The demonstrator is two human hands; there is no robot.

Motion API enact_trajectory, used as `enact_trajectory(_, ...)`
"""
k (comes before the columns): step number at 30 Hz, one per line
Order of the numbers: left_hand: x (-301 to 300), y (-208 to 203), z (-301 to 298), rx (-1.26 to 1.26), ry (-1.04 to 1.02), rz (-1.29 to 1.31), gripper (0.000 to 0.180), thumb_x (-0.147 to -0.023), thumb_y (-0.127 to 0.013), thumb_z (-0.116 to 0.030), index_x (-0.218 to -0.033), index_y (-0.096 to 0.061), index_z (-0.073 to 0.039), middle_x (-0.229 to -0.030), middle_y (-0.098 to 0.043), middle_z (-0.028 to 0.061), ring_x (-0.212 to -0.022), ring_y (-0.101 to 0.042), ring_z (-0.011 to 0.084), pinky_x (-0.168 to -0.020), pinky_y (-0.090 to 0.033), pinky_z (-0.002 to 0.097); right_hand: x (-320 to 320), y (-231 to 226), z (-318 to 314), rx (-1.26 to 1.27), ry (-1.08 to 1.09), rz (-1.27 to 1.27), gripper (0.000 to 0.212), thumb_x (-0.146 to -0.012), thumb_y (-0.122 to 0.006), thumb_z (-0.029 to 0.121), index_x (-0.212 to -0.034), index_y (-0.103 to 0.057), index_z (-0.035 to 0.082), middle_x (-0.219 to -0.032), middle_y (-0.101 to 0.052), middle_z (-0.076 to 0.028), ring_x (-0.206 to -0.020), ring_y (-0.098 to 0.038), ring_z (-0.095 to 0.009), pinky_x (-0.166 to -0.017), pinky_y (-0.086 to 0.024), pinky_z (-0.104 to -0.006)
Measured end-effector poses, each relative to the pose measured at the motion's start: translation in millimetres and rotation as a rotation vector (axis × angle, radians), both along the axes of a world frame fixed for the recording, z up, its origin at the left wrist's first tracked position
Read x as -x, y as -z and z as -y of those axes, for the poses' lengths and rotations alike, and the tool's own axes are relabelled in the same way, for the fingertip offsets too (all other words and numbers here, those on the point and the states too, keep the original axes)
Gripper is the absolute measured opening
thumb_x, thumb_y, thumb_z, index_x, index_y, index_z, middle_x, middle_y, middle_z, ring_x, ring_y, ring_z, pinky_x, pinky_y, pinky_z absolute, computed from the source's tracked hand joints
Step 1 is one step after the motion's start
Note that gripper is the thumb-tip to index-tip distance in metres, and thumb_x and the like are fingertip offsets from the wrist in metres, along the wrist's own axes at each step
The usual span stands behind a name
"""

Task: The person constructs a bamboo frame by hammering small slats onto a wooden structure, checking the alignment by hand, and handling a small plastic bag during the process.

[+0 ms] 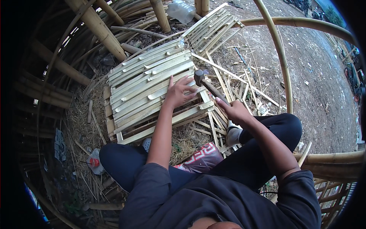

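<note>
A panel of pale bamboo slats (141, 89) lies in front of me, its strips side by side across end pieces. My left hand (178, 93) rests on the panel near its right edge. Its thumb and index finger come together at a slat's end, while the other fingers spread over the strips; what they pinch is too small to make out. My right hand (237, 113) is closed round the wooden handle of a hammer (213, 90). The metal head hangs just above and beside my left fingertips.
A second slatted bamboo panel (213, 28) lies beyond, at the upper right. Loose bamboo strips (228, 86) litter the ground to the right. Thick bamboo poles (100, 32) stand at the left, and a curved pole (280, 53) rises at the right. A plastic jug (181, 11) lies at the back.
</note>
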State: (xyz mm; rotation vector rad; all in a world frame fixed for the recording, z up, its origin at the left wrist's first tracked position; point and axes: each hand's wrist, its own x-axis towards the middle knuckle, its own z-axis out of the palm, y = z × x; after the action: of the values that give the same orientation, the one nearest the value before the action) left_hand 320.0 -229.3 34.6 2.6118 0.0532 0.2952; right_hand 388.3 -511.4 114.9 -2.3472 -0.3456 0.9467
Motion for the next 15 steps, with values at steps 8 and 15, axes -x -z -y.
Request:
enact_trajectory(8,-1.8,6.0,-2.6,-0.002,-0.001,0.021,0.015,-0.084,-0.080,-0.042,-0.094,-0.081,-0.030,-0.145,-0.061,-0.0069,-0.147,-0.042,0.0179,-0.127,0.001,0.0624,-0.1,14.1,-1.2,-0.069,0.109,-0.087,0.088,-0.096,-0.040,0.080,-0.064,-0.060,0.001,-0.059,-0.056,-0.008,-0.052,-0.056,-0.018,-0.050,-0.044,-0.0366)
enact_trajectory(15,-0.3,0.0,-0.6,-0.014,-0.005,-0.001,0.016,-0.085,-0.080,-0.040,-0.096,-0.081,-0.029,-0.145,-0.061,-0.0039,-0.148,-0.042,0.0181,-0.128,0.000,0.0610,3.0,12.6,-2.4,-0.097,0.154,-0.119,0.078,-0.096,-0.047,0.077,-0.058,-0.052,0.010,-0.052,-0.045,0.001,-0.038,-0.039,-0.011,-0.037,-0.030,-0.0302)
